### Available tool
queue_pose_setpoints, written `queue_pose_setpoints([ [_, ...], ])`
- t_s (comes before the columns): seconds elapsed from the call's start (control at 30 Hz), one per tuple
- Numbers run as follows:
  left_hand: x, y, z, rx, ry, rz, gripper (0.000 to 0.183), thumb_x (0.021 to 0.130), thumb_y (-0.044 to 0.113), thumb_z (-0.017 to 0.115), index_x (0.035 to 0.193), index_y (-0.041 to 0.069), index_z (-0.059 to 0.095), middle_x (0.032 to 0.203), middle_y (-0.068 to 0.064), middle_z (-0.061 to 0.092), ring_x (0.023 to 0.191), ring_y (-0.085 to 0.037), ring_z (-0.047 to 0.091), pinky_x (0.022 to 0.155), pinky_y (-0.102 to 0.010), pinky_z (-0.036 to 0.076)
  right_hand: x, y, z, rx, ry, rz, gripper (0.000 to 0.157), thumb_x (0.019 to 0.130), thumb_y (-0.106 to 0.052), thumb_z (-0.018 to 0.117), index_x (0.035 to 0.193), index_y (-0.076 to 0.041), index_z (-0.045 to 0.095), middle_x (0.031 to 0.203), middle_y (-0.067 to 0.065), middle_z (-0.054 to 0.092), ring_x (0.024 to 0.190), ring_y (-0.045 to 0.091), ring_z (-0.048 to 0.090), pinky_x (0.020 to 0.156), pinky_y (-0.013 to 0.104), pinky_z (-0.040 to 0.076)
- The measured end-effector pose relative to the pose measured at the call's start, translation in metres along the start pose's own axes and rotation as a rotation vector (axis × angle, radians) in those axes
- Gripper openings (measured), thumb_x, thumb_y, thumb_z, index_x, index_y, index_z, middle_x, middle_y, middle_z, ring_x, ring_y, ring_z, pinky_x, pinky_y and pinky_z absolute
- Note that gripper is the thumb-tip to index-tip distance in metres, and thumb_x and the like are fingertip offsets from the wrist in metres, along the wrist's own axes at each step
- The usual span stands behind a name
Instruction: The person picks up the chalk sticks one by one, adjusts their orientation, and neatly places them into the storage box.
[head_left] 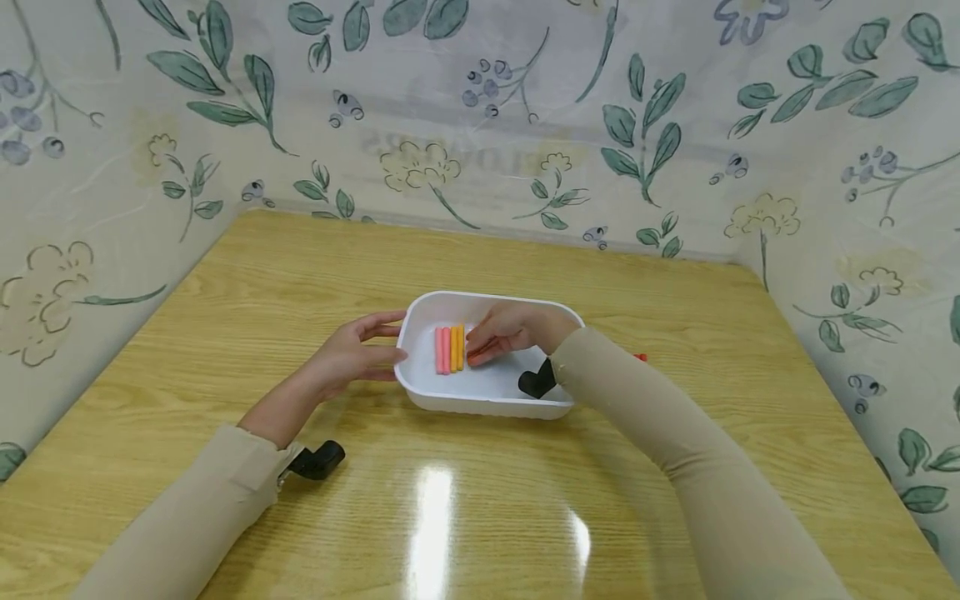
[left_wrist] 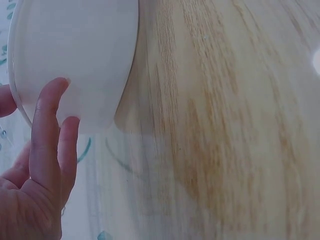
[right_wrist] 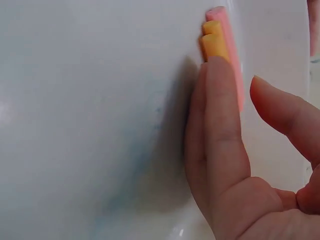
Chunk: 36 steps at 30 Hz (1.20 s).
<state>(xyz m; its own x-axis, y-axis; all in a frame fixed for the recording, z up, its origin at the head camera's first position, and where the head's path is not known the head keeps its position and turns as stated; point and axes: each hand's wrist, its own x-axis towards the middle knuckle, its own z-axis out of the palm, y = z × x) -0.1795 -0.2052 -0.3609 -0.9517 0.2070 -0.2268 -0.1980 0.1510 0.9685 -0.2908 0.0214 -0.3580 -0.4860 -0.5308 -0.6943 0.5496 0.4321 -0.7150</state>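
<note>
A white plastic tray point(head_left: 491, 407) stands on the wood-grain table with pink sticks point(head_left: 442, 350) and orange sticks point(head_left: 457, 347) side by side at its left end. My left hand point(head_left: 347, 358) is spread at the tray's left end, its fingertips at the rim and outer wall. In the left wrist view its fingers point(left_wrist: 46, 135) lie against the white wall. Inside the tray, my right hand point(head_left: 512, 329) reaches down beside the orange sticks. The right wrist view shows its fingers point(right_wrist: 222, 120) extended along the sticks, fingertips touching an orange one, the thumb point(right_wrist: 282, 107) standing apart.
A small red object point(head_left: 641, 357) shows on the table past the right sleeve point(head_left: 660, 417), mostly hidden by it. Floral-printed sheets point(head_left: 480, 125) enclose the back and sides of the table point(head_left: 360, 517). Black wrist mounts point(head_left: 318, 460) stick out from both sleeves.
</note>
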Motion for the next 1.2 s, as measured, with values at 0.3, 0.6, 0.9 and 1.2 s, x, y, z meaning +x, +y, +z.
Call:
queue_pose_setpoints([
  [0.3,0.002,0.002,0.002,0.009,-0.003,-0.004,0.068,0.086,0.001,0.063,0.145,0.007,0.030,0.138,-0.023,0.033,0.110,-0.039,0.051,0.080,-0.045,0.054,-0.021,-0.006,-0.011,-0.016,-0.008,-0.078,0.031,0.091,0.006,0.052,0.122,0.013,0.048,0.092,0.017,0.062,0.079,0.023,0.064,0.092,0.036,0.049],
  [0.6,0.000,0.005,0.004,0.014,-0.012,0.006,0.068,0.087,0.002,0.062,0.146,0.006,0.028,0.139,-0.024,0.032,0.112,-0.040,0.049,0.082,-0.044,0.054,-0.052,-0.002,-0.026,0.043,-0.028,-0.194,0.047,0.092,0.006,0.049,0.137,0.012,0.033,0.110,0.022,0.054,0.087,0.022,0.061,0.098,0.040,0.043],
  [0.9,0.001,0.004,0.002,0.025,-0.008,-0.005,0.067,0.088,0.003,0.061,0.146,0.006,0.028,0.139,-0.024,0.032,0.110,-0.039,0.050,0.081,-0.044,0.054,-0.083,0.017,-0.047,0.095,-0.036,-0.296,0.049,0.094,0.005,0.046,0.138,0.014,0.027,0.094,0.013,0.060,0.087,0.020,0.063,0.094,0.036,0.048],
  [1.2,-0.001,0.005,0.003,0.023,-0.009,0.001,0.067,0.088,0.002,0.061,0.146,0.005,0.028,0.139,-0.025,0.031,0.111,-0.040,0.049,0.081,-0.044,0.054,-0.110,0.047,-0.065,0.143,0.027,-0.341,0.049,0.093,0.006,0.046,0.137,0.015,0.026,0.095,0.012,0.060,0.089,0.021,0.063,0.091,0.035,0.050],
])
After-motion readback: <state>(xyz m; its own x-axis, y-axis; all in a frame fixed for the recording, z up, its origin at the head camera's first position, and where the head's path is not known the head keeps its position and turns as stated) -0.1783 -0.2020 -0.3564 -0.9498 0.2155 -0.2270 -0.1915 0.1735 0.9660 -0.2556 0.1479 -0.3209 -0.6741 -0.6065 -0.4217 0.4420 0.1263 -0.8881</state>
